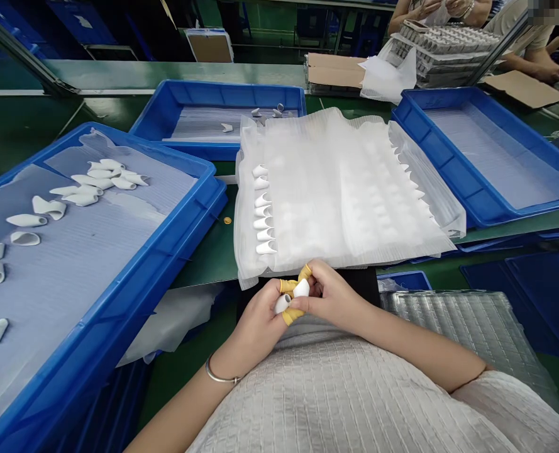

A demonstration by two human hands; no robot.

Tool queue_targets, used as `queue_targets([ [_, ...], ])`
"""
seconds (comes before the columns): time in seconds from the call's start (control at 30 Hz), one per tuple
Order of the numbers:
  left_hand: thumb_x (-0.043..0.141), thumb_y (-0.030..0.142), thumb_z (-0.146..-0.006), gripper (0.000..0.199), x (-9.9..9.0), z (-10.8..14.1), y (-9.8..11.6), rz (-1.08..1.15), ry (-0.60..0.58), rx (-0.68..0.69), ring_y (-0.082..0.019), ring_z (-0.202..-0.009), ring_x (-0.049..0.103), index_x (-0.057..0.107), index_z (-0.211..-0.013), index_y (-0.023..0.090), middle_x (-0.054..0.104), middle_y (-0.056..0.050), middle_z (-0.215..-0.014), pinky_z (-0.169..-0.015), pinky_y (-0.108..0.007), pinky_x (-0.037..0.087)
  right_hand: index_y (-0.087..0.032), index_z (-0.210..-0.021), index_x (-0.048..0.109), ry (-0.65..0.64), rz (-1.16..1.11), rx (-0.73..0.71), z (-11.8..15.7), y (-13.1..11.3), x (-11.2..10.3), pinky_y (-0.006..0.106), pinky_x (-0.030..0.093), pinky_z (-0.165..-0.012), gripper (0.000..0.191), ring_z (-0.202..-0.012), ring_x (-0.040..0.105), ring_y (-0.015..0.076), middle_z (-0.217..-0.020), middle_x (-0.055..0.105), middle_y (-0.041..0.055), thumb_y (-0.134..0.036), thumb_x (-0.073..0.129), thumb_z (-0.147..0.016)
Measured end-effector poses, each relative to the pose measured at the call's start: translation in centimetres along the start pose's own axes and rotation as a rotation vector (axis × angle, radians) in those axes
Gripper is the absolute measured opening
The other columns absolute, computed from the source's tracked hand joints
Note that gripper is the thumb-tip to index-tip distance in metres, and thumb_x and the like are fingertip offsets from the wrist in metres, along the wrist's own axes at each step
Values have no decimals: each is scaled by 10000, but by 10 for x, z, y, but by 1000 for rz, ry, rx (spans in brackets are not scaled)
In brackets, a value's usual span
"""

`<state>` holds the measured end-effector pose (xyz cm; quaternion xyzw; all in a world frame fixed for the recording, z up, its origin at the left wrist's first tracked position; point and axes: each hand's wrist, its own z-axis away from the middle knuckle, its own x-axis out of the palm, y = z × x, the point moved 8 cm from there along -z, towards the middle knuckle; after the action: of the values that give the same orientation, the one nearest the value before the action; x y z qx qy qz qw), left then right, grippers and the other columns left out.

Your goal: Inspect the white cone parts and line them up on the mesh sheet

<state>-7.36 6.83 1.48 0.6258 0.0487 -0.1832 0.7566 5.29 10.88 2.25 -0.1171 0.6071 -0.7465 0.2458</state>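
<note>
In front of my waist, my left hand [263,308] is closed, its yellow-covered fingertips around a small white hollow plastic part [282,304] with a round opening. My right hand [329,294], also wearing yellow finger covers, pinches a smooth white piece [302,288] right beside it. Fingers cover the middle, so I cannot tell whether these are two parts or two ends of one. Just beyond my hands lies a stack wrapped in white foam sheet [317,189]. Similar white parts [263,223] stick out in a row along its left edge.
A blue tray [199,189] on the left holds several loose white parts [95,176] on foam. Behind the stack, another blue tray [222,88] has a few small pieces. A foam-lined blue tray [472,195] stands at right. Clear plastic trays [472,333] lie low right. People work at the back right.
</note>
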Motion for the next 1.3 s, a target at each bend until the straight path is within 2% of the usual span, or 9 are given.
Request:
queue_targets([
  [0.1,675,350,-845,187,2,1,-3,33,-21,-18,-167,-779,569,610,-961,219,651,2,-898,-678,-284,448,-194,-701,479,-48,45,0,0,0,2,233,345,-514,382,-588,434,111,-645,481,-38,-485,687,-834],
  [0.23,662,378,-861,202,5,2,-4,159,-68,-41,-170,-831,586,615,-985,226,671,-9,-964,-747,-303,466,-189,-657,485,-87,-117,78,-2,6,2,240,374,-498,475,-513,490,110,-556,526,-20,-555,456,-958],
  [0.47,658,413,-861,257,6,2,-8,198,-76,-82,-187,-869,592,624,-1026,219,663,-37,-997,-778,-325,467,-186,-722,498,-37,-244,117,0,8,-8,232,405,-498,427,-515,492,104,-579,521,-31,-553,493,-938],
  [0.63,634,414,-878,258,5,1,-8,141,-93,-58,-174,-834,571,631,-1054,225,647,-31,-988,-750,-310,460,-173,-909,576,-104,-145,88,2,9,-6,226,366,-497,361,-544,464,102,-624,499,-43,-531,531,-933],
  [0.73,621,396,-890,248,6,2,-8,123,-95,-42,-167,-827,567,630,-1082,238,640,-22,-975,-739,-301,458,-157,-898,605,-156,-154,93,2,11,-2,225,347,-514,327,-568,442,94,-660,491,-41,-480,647,-874],
  [0.9,638,333,-872,362,4,2,-9,319,-36,-52,-154,-819,585,539,-1208,239,634,-11,-932,-756,-299,464,-170,-955,592,-143,-279,19,2,8,-3,260,442,-640,300,-689,531,118,-781,549,-16,-405,724,-821],
  [1.0,634,285,-859,338,3,3,-8,356,-28,-73,-132,-750,571,532,-1176,227,625,-1,-898,-698,-276,459,-184,-1009,608,-116,-201,-46,4,5,-7,282,479,-689,252,-783,585,146,-880,594,14,-340,707,-838],
  [1.13,663,254,-827,298,3,3,-6,260,-31,-58,-152,-824,592,561,-1106,228,646,-19,-984,-720,-286,468,-189,-1087,623,-96,-62,-105,7,4,-10,318,506,-764,235,-907,625,184,-982,652,49,-268,670,-871],
  [1.3,634,375,-873,228,-4,2,-3,68,43,6,-175,-828,607,599,-1040,224,657,-25,-961,-711,-306,474,-202,-1134,618,-126,-2,-173,8,2,-6,314,506,-787,241,-907,624,174,-996,654,44,-249,642,-899],
])
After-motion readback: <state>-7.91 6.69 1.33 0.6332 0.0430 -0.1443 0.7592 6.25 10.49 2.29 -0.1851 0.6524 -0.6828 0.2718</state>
